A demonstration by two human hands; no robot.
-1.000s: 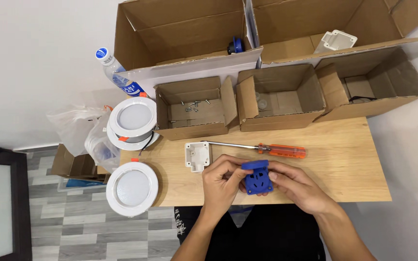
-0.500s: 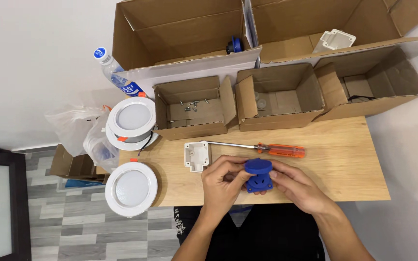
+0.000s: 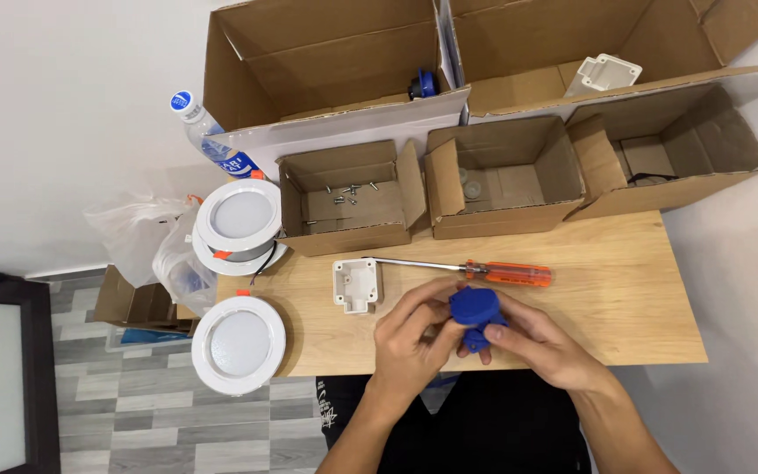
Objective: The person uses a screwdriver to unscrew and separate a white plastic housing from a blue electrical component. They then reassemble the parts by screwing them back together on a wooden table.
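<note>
A: What has changed in the head view?

B: A second ago the blue plastic part (image 3: 477,318) showed a squarer face between the fingers. Now a round face is up, so it has been turned over in place, and both hands have stayed at the near edge of the wooden table (image 3: 625,290).

A: And the grip?

B: The left hand (image 3: 414,338) curls its fingers around the part's left side; the right hand (image 3: 544,342) pinches it from the right. Both are closed on it, just above the tabletop.

A: What lies around the fingers?

B: Just beyond the fingertips is an orange-handled screwdriver (image 3: 467,268); a small white box (image 3: 357,284) sits beyond the left fingers. Farther left are two round white ceiling lights (image 3: 239,344), one stacked higher.

A: The room?

B: Open cardboard boxes (image 3: 348,197) line the far edge, against a white wall, with grey floor below.
</note>
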